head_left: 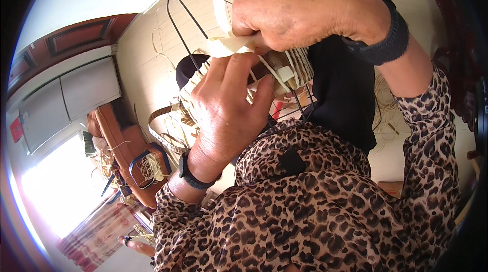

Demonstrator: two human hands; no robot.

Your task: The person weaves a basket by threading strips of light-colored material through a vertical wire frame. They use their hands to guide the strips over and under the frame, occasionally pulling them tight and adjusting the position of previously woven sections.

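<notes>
A half-woven basket [295, 71] of pale flat strips on a black wire frame [185, 15] rests on my lap. My left hand [226, 107] presses against the woven side, its fingers spread over the strips. My right hand [300, 10] is above it, fingers closed around a wide pale strip [229, 46] that bends over the wire frame. Both wrists carry black bands, and leopard-print sleeves cover my forearms.
Loose pale strips [165, 134] trail to the tiled floor at the left. An orange-brown chair [132, 157] holds a bundle of fibres. A coil of thin strands [386, 101] lies on the floor at the right. Another person's hand [137, 245] shows at the lower left.
</notes>
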